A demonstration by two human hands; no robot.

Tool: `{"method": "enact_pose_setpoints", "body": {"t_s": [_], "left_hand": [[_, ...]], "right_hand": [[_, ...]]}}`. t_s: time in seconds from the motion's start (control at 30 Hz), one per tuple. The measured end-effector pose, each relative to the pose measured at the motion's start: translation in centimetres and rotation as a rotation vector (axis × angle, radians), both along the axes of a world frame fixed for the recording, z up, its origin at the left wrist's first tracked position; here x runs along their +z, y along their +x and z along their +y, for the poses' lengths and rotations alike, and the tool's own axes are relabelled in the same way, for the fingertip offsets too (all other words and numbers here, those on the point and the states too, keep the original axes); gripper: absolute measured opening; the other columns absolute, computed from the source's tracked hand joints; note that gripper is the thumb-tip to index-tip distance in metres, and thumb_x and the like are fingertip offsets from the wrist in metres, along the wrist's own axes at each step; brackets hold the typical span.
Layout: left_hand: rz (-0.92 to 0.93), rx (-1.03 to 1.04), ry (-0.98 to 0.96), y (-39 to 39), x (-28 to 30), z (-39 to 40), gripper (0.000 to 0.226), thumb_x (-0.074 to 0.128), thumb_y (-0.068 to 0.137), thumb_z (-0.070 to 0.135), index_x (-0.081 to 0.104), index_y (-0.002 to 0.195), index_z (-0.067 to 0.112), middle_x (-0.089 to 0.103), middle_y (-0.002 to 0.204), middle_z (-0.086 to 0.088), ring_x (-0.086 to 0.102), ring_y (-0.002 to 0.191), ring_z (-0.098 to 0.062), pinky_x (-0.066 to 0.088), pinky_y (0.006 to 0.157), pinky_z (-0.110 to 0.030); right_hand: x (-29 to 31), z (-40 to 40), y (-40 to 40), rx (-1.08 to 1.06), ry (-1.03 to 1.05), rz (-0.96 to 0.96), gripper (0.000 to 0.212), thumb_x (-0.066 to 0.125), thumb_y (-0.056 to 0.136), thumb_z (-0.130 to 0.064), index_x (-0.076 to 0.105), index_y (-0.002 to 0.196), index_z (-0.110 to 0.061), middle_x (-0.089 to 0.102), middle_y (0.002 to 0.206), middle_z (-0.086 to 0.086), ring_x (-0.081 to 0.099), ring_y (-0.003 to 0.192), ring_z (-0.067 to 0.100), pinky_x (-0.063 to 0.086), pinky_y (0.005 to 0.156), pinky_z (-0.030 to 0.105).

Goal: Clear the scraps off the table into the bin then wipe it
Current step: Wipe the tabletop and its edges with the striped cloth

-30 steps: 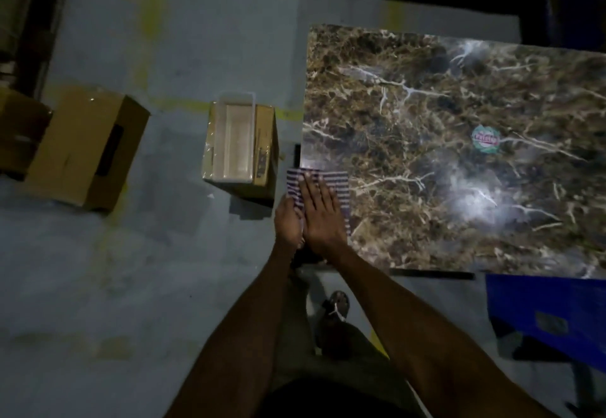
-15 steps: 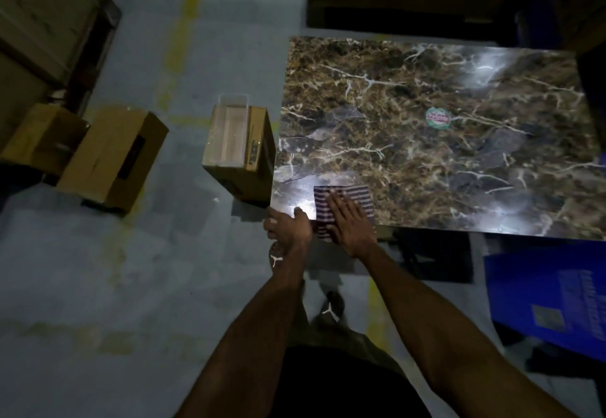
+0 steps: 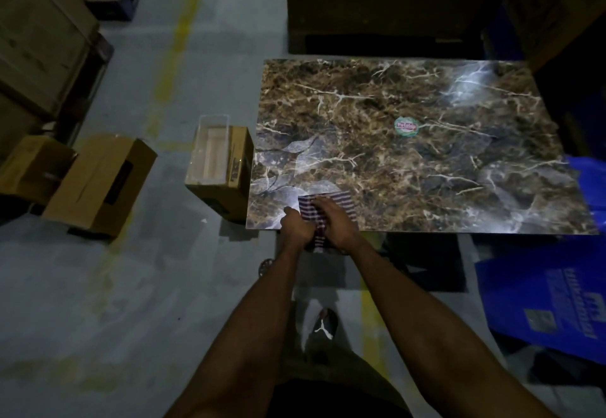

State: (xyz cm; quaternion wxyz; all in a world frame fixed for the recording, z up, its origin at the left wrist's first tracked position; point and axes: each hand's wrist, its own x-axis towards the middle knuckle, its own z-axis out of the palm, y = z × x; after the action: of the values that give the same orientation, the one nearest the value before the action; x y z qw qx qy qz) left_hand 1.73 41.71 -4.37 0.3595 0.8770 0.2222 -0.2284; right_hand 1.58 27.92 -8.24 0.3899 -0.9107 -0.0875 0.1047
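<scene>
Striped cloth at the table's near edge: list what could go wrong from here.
1. The striped cloth hangs partly over the table edge, bunched between the left hand and right hand; it could slip to the floor.
2. The clear bin sits beyond the left edge, so swept scraps might miss it.

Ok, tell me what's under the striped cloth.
The cloth lies on the marble table's near edge and hangs off it between both hands. Any scraps beneath it are covered.
</scene>
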Motion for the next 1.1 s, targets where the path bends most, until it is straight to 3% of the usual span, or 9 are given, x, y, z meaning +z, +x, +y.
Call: {"method": "enact_pose_setpoints", "body": {"t_s": [0.27,0.47,0.6,0.7,0.73,0.83,0.93,1.07,1.1], "left_hand": [[0.017,0.012,-0.16,1.6,2.7,-0.9,0.019,0.071,0.09,0.029,0.076,0.101,0.014,0.075,0.107,-0.011,0.07,0.101,-0.031,0.054,0.087,-0.037],[-0.129,-0.063,-0.359,4.7,7.1,-1.1,0.013,0.059,0.096,0.017,0.065,0.107,0.021,0.072,0.112,-0.01,0.069,0.1,-0.027,0.056,0.094,-0.049],[-0.256,-0.021,-0.518,6.5,12.5,-1.8,0.027,0.06,0.099,0.014,0.065,0.126,0.015,0.071,0.122,-0.005,0.067,0.102,-0.019,0.055,0.085,-0.033],[-0.269,0.045,-0.677,7.2,16.6,-2.3,0.023,0.064,0.1,0.017,0.067,0.123,0.019,0.071,0.117,0.001,0.068,0.102,-0.017,0.055,0.084,-0.032],[-0.261,0.058,-0.733,7.3,17.7,-2.3,0.021,0.065,0.1,0.018,0.068,0.121,0.02,0.072,0.118,0.001,0.069,0.104,-0.019,0.056,0.09,-0.037],[-0.29,0.059,-0.81,7.2,20.3,-2.1,0.017,0.071,0.098,0.021,0.07,0.114,0.023,0.075,0.117,-0.003,0.072,0.106,-0.023,0.058,0.093,-0.043],[-0.31,0.093,-0.907,7.0,22.2,-1.5,0.025,0.074,0.096,0.022,0.071,0.119,0.016,0.078,0.115,-0.004,0.076,0.102,-0.023,0.062,0.084,-0.04],[-0.33,0.051,-0.907,7.0,24.8,-0.7,0.028,0.075,0.095,0.025,0.071,0.121,0.014,0.078,0.114,-0.001,0.076,0.101,-0.018,0.062,0.075,-0.03],[-0.336,0.017,-0.871,7.1,25.3,-0.4,0.027,0.074,0.096,0.026,0.071,0.12,0.016,0.078,0.112,-0.001,0.076,0.098,-0.016,0.061,0.069,-0.027]], "right_hand": [[3.6,-1.3,0.6,0.028,-0.016,0.065,0.055,0.051,0.09,-0.012,0.055,0.144,-0.006,0.054,0.149,0.018,0.051,0.138,0.036,0.041,0.116,0.048],[8.3,-3.7,3.2,-0.053,0.036,-0.03,0.052,0.056,0.098,-0.031,0.054,0.146,-0.008,0.058,0.142,0.017,0.057,0.129,0.034,0.044,0.107,0.039],[12.1,-5.0,4.4,-0.274,0.237,-0.062,0.056,0.068,0.093,-0.036,0.057,0.14,-0.007,0.062,0.137,0.013,0.058,0.123,0.02,0.046,0.106,0.035],[12.8,-6.7,5.6,-0.419,0.444,0.054,0.059,0.08,0.086,-0.05,0.064,0.132,-0.017,0.072,0.127,0.003,0.069,0.116,0.019,0.056,0.101,0.047],[15.5,-6.5,5.0,-0.44,0.514,0.084,0.055,0.083,0.085,-0.045,0.067,0.129,-0.018,0.075,0.121,0.001,0.072,0.11,0.018,0.058,0.097,0.048],[22.0,-6.1,3.7,-0.398,0.744,0.26,0.027,0.074,0.096,-0.023,0.071,0.121,-0.015,0.078,0.106,-0.003,0.076,0.091,0.008,0.061,0.077,0.029],[24.8,-6.9,3.4,-0.408,0.897,0.431,0.032,0.078,0.092,-0.022,0.072,0.122,-0.01,0.077,0.116,0.01,0.076,0.103,0.027,0.062,0.086,0.042],[27.8,-7.1,3.9,-0.491,0.901,0.324,0.019,0.078,0.091,-0.012,0.076,0.105,0.002,0.079,0.103,0.017,0.076,0.095,0.037,0.062,0.07,0.034],[28.4,-7.1,4.1,-0.503,0.884,0.272,0.026,0.078,0.091,-0.014,0.073,0.102,0.009,0.077,0.102,0.022,0.075,0.094,0.039,0.062,0.069,0.035]]}}
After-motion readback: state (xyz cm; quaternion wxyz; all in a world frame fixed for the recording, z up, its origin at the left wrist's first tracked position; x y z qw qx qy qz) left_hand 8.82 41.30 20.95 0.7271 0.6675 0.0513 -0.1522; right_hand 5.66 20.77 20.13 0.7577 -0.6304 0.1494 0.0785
